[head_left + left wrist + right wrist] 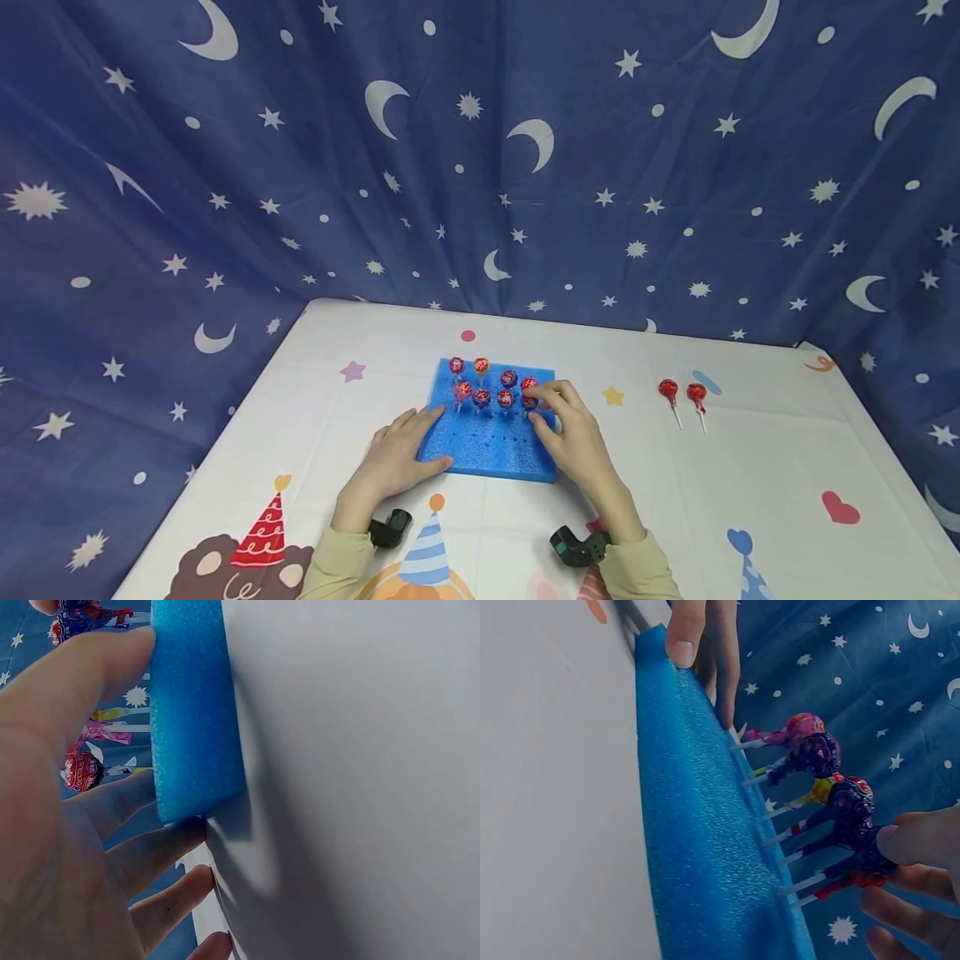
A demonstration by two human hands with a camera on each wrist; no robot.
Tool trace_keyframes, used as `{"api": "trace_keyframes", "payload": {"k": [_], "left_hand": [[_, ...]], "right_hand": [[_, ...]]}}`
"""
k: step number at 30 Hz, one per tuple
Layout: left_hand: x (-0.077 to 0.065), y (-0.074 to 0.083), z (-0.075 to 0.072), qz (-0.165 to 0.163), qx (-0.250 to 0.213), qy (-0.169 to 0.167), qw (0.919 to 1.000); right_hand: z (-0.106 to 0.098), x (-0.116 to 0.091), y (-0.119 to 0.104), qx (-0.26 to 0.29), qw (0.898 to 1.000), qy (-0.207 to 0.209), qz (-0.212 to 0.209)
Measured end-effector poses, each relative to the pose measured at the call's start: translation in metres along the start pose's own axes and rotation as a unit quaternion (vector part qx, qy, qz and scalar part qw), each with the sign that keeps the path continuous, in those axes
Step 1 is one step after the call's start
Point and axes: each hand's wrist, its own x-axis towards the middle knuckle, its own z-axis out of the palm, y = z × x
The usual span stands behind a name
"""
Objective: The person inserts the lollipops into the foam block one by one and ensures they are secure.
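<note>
A blue foam block (483, 446) lies on the table with several wrapped lollipops standing in it by their sticks, in two rows toward its far side. My right hand (577, 442) pinches the dark-wrapped lollipop (866, 851) at the right end of the nearer row; its stick meets the foam. Against the left side of the block rests my left hand (397, 458). Its thumb and index finger touch the foam edge, and the other fingers lie spread on the table, as the left wrist view shows. Behind the right fingers, another red lollipop (529, 382) is partly hidden.
Two red lollipops, one (667, 389) beside the other (697, 393), lie on the white tablecloth (757, 475) to the right. Small holes show in the near half of the foam. A blue curtain (570, 208) with moons and stars hangs behind the table.
</note>
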Motion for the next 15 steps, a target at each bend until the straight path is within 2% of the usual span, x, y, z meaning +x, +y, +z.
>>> {"api": "trace_keyframes", "payload": {"k": [8, 15], "left_hand": [[0.0003, 0.0006, 0.0001, -0.005, 0.000, -0.001, 1.0000], [0.0001, 0.0004, 0.0006, -0.002, 0.000, -0.001, 1.0000]], "right_hand": [[-0.0057, -0.0008, -0.0005, -0.003, 1.000, -0.018, -0.007], [-0.0096, -0.0025, -0.0004, -0.019, 1.000, -0.015, -0.010]]}}
